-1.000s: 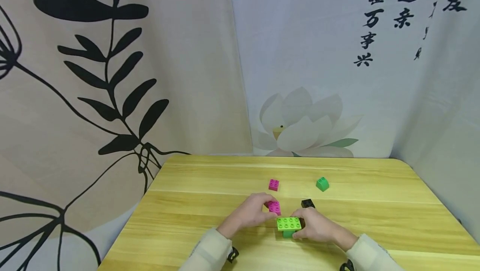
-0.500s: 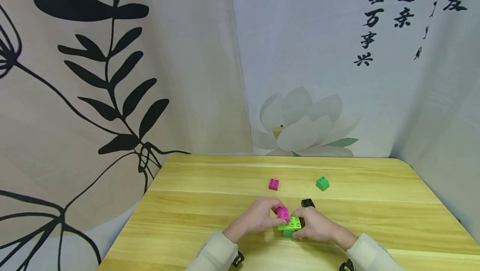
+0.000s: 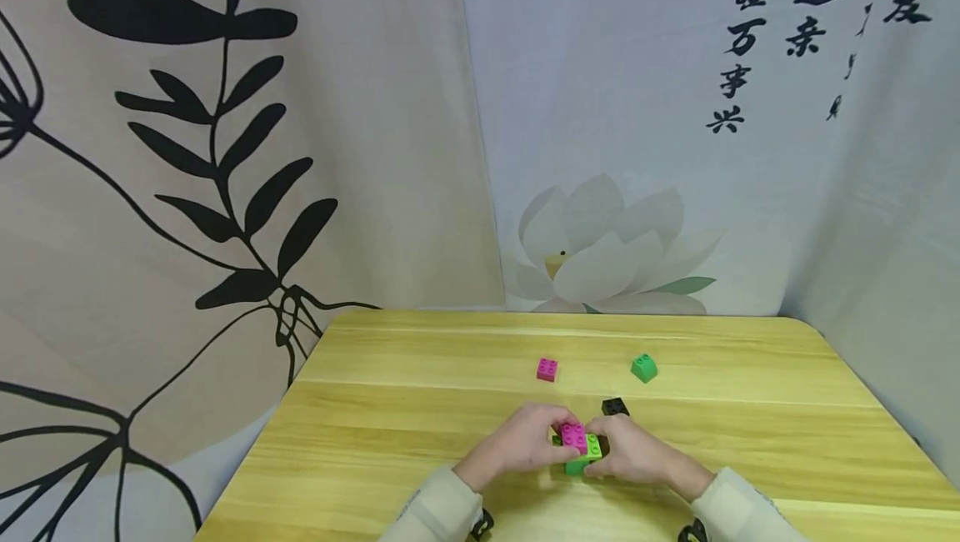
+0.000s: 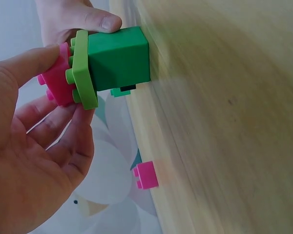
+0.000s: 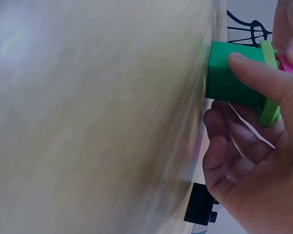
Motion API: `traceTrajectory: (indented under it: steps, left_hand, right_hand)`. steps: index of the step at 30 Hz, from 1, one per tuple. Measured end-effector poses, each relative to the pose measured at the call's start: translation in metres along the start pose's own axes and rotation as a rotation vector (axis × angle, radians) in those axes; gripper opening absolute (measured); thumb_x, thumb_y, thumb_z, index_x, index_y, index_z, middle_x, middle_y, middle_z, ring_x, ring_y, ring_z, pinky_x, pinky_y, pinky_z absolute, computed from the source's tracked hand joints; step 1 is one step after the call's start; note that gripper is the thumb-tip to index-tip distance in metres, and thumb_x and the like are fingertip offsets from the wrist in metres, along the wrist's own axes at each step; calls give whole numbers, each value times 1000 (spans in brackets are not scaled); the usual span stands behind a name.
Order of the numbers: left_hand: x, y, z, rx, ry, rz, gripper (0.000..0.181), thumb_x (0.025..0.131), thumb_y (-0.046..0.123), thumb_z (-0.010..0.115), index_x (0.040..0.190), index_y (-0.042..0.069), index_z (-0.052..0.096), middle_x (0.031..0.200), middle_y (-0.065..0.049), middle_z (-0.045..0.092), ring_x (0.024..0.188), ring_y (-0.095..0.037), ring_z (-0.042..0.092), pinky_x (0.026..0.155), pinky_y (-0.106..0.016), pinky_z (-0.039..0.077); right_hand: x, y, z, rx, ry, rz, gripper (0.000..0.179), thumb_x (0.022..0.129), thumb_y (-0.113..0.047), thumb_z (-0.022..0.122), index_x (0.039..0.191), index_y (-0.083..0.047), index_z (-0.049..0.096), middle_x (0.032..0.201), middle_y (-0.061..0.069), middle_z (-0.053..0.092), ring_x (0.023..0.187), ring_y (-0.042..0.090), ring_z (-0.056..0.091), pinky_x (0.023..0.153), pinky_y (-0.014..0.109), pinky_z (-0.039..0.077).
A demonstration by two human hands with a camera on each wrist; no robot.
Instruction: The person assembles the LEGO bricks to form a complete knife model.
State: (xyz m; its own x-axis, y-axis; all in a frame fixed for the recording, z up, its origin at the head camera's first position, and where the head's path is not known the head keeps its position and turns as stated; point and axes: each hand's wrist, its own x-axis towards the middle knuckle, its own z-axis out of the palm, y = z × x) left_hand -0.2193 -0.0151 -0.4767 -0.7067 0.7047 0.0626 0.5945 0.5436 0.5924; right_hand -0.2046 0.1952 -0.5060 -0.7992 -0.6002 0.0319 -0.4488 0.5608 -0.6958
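A bright pink toy brick (image 3: 573, 437) is pinched between the thumb and fingers of my left hand (image 3: 521, 447). It lies against the studded top of a lime-green plate (image 3: 594, 447); whether it is fully seated cannot be told. Beneath the plate is a darker green block (image 3: 576, 468), standing on the table. My right hand (image 3: 641, 450) grips this block, with the thumb on its near face in the right wrist view and the fingers behind. From the left wrist view, some studs of the lime plate (image 4: 83, 73) show next to the pink brick (image 4: 58, 83).
Just beyond my right hand sits a black brick (image 3: 614, 406). Farther back on the wooden table (image 3: 375, 434) are another pink brick (image 3: 547, 369) and a green brick with a sloped side (image 3: 644, 368). A printed curtain (image 3: 405, 150) hangs behind the table.
My left hand has carried the pink brick rightward and down, from beside the lime plate onto its top. The right hand and the green block have stayed in place.
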Motion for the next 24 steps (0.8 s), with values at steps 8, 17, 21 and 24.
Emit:
traceTrajectory:
  steps: [8,17,21,24]
  left_hand:
    - [1,3,1,44,0,3,26,82,29,74,104,17,67,85,18,60,73,4,53,65,-13,43]
    - [1,6,2,109,15,4,24,82,29,74,102,17,68,83,17,61,70,4,52,63,-12,42]
    - [0,7,3,160,27,23,25,81,31,75,101,17,67,82,16,60,68,4,50,61,-11,41]
    - [-1,7,4,175,38,38,27,81,32,75,101,16,68,83,15,62,67,4,50,59,-11,41]
  right_hand:
    - [0,2,1,-7,16,-29,26,73,-21,80,96,-21,67,83,-18,61,74,2,56,66,23,48]
    - [0,0,1,4,8,-15,25,74,-21,80,96,-22,67,83,-17,61,73,2,55,66,23,48]
    - [1,2,1,-2,10,-16,27,74,-23,80,97,-23,67,84,-18,61,73,2,55,66,23,47]
    - [1,3,2,-3,13,-17,26,73,-23,80,96,-23,67,81,-17,61,70,2,53,64,23,47]
